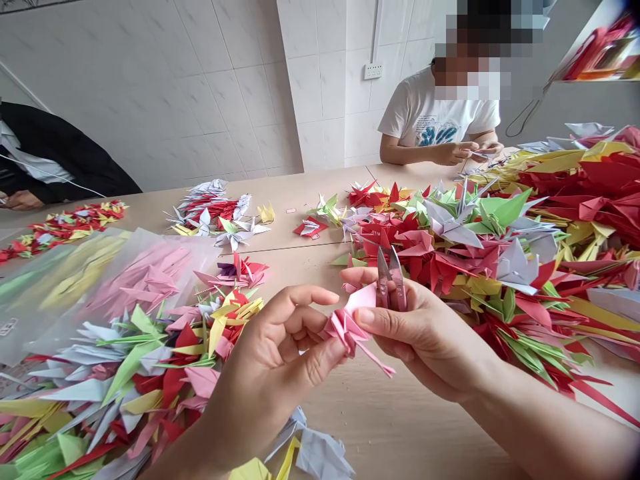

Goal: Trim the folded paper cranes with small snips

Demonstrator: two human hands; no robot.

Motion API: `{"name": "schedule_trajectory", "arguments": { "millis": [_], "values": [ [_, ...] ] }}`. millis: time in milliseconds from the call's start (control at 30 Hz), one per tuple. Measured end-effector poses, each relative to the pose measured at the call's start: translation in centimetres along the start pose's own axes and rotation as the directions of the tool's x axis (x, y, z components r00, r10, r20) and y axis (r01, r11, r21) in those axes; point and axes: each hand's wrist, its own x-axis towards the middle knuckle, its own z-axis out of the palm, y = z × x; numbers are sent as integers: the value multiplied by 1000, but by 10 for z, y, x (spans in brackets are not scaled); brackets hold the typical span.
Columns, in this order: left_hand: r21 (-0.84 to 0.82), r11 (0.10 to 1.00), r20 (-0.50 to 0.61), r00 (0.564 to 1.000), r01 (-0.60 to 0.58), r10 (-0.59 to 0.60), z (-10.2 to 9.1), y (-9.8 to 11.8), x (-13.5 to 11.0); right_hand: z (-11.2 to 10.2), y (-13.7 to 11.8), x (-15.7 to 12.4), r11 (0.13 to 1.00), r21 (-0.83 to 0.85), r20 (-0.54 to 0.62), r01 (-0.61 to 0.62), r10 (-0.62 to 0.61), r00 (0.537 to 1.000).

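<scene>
Pink folded paper crane gripped over the desk

The pink folded paper crane [350, 328] is pinched by the left hand [273, 363] and right hand [425, 337]; small metal snips [390, 279] are also clasped in the right, above the wooden desk [390, 427].

We see white tiled walls [200, 80] meeting at a corner, a white wall socket [373, 71] mounted just right of it. Light wood surface [400, 427], seam running across between two tops. Shelf edge [595, 53] top right, cable [525, 120] hanging below it. Lighting even and bright, no hard shadows. Floor not in view.
</scene>
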Motion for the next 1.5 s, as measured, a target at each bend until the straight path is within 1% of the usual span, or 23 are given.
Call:
{"name": "schedule_trajectory", "arguments": {
  "millis": [133, 300, 400, 500, 600, 700, 767, 867, 967, 1033, 1100, 1133, 1200, 1267, 1300, 1333, 1367, 1500],
  "values": [
    [185, 981, -60, 996, -53, 65, -1, -1, 1, -1, 2, -1, 989, -141, -11, 43, -45, 999],
    [323, 935, -137, 970, -147, 201, 3, -4, -1, -1, 1, -5, 965, -261, -2, 20, -22, 1000],
    [343, 925, -200, 950, -162, 240, 6, -5, -3, 0, 1, -7, 954, -300, 1, 4, -4, 1000],
    [261, 956, -216, 957, -135, 194, 6, -5, -5, 0, 1, -8, 955, -296, 23, 9, -3, 1000],
    [124, 987, -156, 980, -101, 120, 5, -4, -4, 0, 1, -8, 960, -280, 40, 19, -8, 999],
    [24, 996, -70, 994, -81, 83, 3, -3, -3, 1, 1, -9, 970, -244, 43, 24, -14, 999],
    [-15, 996, -40, 996, -86, 85, 2, -3, -3, 1, 0, -9, 977, -211, 49, 21, -10, 999],
    [-19, 996, -25, 995, -93, 92, 2, -2, -4, 2, 0, -10, 984, -178, 51, -2, 11, 999],
    [24, 995, -47, 994, -97, 98, 3, -2, -6, 1, 2, -11, 985, -173, 44, -14, 22, 999],
    [84, 987, -50, 988, -139, 143, 2, -3, -8, 1, 2, -12, 985, -172, 38, -16, 23, 999],
    [207, 955, -22, 975, -212, 221, 1, -4, -10, 1, 2, -12, 986, -169, 25, -16, 21, 999],
    [289, 923, 9, 965, -255, 263, 0, -4, -10, 1, 2, -12, 986, -168, 18, -17, 21, 1000],
    [437, 824, 92, 929, -360, 358, -2, -4, -11, 2, 2, -11, 985, -174, 1, -23, 24, 1000],
    [520, 722, 167, 883, -457, 438, -3, -4, -10, 1, 2, -11, 984, -179, -15, -20, 18, 1000],
    [542, 693, 183, 871, -476, 455, -3, -4, -9, 1, 2, -10, 983, -181, -22, -16, 13, 1000],
    [557, 678, 184, 868, -479, 462, -3, -5, -9, 1, 2, -10, 983, -184, -30, -9, 4, 1000],
    [568, 678, 176, 874, -466, 454, -2, -5, -8, 1, 3, -10, 982, -187, -35, -3, -3, 999],
    [562, 728, 145, 913, -394, 382, 1, -6, -6, 1, 4, -10, 982, -189, -39, 26, -34, 999]
  ]
}}
